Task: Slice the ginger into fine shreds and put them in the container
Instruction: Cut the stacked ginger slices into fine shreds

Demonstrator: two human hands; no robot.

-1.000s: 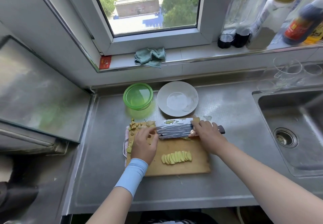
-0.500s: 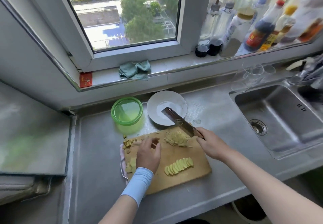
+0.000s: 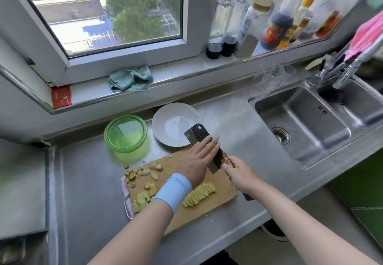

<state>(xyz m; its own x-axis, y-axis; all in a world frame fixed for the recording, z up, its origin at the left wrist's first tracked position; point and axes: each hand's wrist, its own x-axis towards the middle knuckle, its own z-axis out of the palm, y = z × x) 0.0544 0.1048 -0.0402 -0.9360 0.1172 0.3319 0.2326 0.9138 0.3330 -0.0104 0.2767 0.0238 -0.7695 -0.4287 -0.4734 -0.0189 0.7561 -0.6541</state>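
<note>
Just behind the far left corner of the rectangular wooden cutting board (image 3: 223,196), a round translucent green plastic container (image 3: 125,133) is set, with a round white plate (image 3: 165,124) beside it. Knobbly ginger scraps (image 3: 145,173) are scattered over the board's left end, and a fanned row of pale ginger slices (image 3: 200,195) is laid near its front edge. Any shreds are hidden. A spill onto the steel counter (image 3: 87,182) or the plate is judged likely if the dark broad-bladed cleaver (image 3: 196,135), raised over the board's far edge, is tipped before the container is reached. The left hand (image 3: 196,161) is pressed flat, fingers straight, against the blade. The handle is gripped by the right hand (image 3: 241,176), above the board's right half.
</note>
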